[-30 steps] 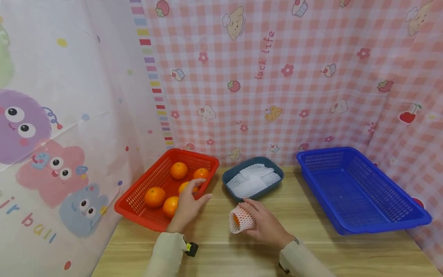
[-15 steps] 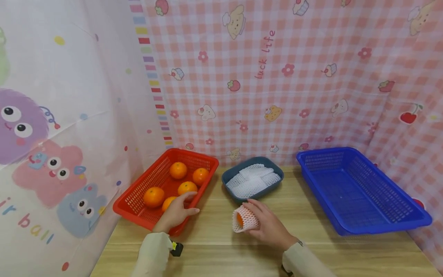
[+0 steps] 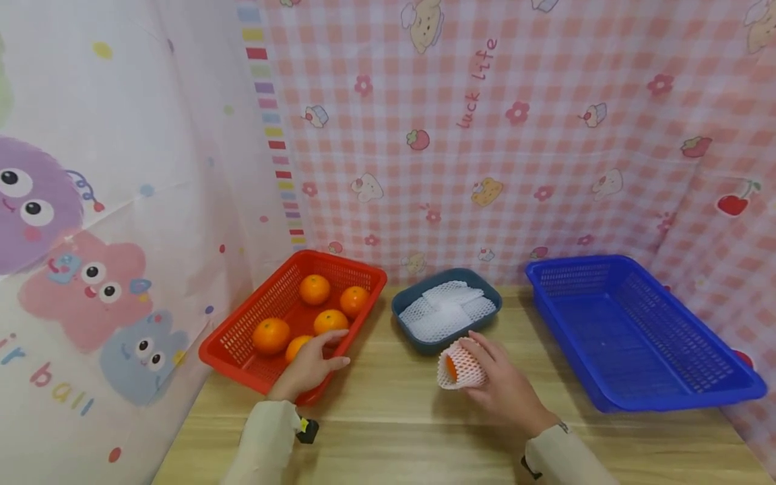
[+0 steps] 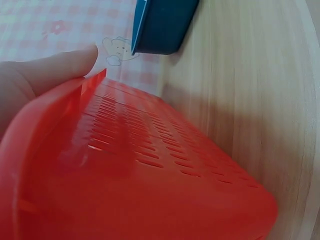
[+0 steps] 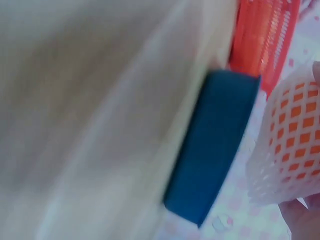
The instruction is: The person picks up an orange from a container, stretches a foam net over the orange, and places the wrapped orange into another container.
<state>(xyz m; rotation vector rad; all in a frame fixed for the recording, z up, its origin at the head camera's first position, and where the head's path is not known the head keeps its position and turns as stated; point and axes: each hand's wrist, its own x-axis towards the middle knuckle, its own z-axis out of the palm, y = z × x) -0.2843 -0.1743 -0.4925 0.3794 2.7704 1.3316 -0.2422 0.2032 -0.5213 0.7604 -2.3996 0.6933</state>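
Observation:
My right hand holds an orange in a white foam net sleeve above the table, in front of the dark teal tray. In the right wrist view the orange shows through the holes of the net. My left hand is over the near right rim of the red basket, thumb and forefinger apart. It partly hides an orange; its other fingertips are hidden. The left wrist view shows the thumb beside the basket's rim. Other bare oranges lie in the basket.
The teal tray at the back middle holds several flat white foam nets. A blue basket stands on the right. Beneath everything is a wooden table; checked cloth hangs behind.
My left hand has moved left and back onto the red basket's rim, then stayed there. The right hand has carried the netted orange to the right. The head view has shifted slightly.

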